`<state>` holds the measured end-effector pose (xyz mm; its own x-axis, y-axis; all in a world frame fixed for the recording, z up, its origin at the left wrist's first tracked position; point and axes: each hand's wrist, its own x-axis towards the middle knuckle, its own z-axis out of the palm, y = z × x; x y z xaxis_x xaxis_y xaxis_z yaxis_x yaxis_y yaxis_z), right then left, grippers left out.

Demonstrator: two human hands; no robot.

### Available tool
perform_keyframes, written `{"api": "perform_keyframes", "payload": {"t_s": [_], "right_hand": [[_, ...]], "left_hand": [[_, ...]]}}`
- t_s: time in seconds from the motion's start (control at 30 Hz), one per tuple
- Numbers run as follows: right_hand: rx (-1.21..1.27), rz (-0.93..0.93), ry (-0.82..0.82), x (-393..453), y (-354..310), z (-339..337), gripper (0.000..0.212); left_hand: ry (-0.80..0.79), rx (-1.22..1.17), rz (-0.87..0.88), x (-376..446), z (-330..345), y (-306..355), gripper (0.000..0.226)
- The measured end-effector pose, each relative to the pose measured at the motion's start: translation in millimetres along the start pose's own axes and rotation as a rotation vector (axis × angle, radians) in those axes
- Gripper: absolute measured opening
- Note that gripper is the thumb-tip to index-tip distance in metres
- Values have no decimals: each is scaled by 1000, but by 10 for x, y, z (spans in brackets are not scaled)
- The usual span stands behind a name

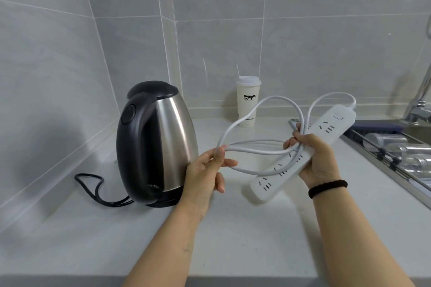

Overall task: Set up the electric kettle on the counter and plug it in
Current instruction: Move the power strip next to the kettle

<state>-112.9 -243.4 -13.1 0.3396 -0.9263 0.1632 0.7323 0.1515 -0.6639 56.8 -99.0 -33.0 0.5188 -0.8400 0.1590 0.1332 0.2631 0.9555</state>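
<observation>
A steel electric kettle [161,142] with a black handle and lid stands upright on its black base on the white counter [245,235], left of centre. Its black cord [98,191] lies looped on the counter to its left; the plug is hidden. My right hand [317,161] grips a white power strip [326,128] above the counter, together with part of its white cable [258,109]. My left hand [205,177] pinches a loop of that white cable just right of the kettle.
A white paper cup [247,102] with lid and straw stands at the back against the tiled wall. A sink [396,147] with a chrome tap [419,105] and metal items lies at the right. Tiled walls meet in the corner behind the kettle.
</observation>
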Motion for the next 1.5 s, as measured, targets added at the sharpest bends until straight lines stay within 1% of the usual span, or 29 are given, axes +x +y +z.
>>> {"api": "perform_keyframes", "payload": {"t_s": [0.2, 0.3, 0.33, 0.4, 0.53, 0.6, 0.77, 0.9, 1.0, 1.03, 1.1, 1.17, 1.27, 1.33, 1.4, 1.5], "right_hand": [[71, 42, -166, -28, -47, -49, 25], [81, 75, -187, -29, -48, -60, 27], [79, 83, -183, -28, -39, -58, 27], [57, 97, -166, -28, -12, -41, 27], [0, 135, -176, -61, 58, 16, 27], [3, 166, -203, -88, 69, 56, 29], [-6, 232, -299, -125, 66, 116, 27], [-25, 305, -358, -126, 100, 128, 24], [-54, 338, -358, -132, 107, 146, 29], [-74, 337, -347, -129, 103, 144, 31], [-106, 344, -321, -123, 86, 143, 32], [-110, 371, -298, -118, 79, 145, 34], [-101, 397, -289, -117, 84, 148, 42], [-84, 387, -268, -120, 85, 146, 38], [-85, 377, -229, -130, 75, 149, 29], [-81, 376, -192, -141, 60, 144, 24]], "left_hand": [[-65, 52, -82, 23, -10, -47, 45], [-117, 107, -131, 19, -16, -38, 62], [-133, 123, -149, 10, -12, -29, 59], [-179, 182, -170, -26, 12, -14, 43], [-331, 358, -168, -70, 87, -114, 42], [-312, 391, -174, -66, 112, -126, 37], [-276, 461, -168, -39, 109, -147, 41], [-299, 518, -170, -37, 131, -158, 40], [-336, 490, -160, -33, 132, -157, 40], [-341, 476, -153, -37, 135, -157, 36], [-323, 442, -147, -35, 137, -178, 19], [-261, 446, -118, -37, 142, -191, 17], [-166, 479, -26, -9, 129, -231, 11], [-132, 461, 31, -3, 123, -237, 7], [-96, 452, 89, -8, 111, -232, 13], [-19, 423, 184, -50, 113, -170, 19]]}}
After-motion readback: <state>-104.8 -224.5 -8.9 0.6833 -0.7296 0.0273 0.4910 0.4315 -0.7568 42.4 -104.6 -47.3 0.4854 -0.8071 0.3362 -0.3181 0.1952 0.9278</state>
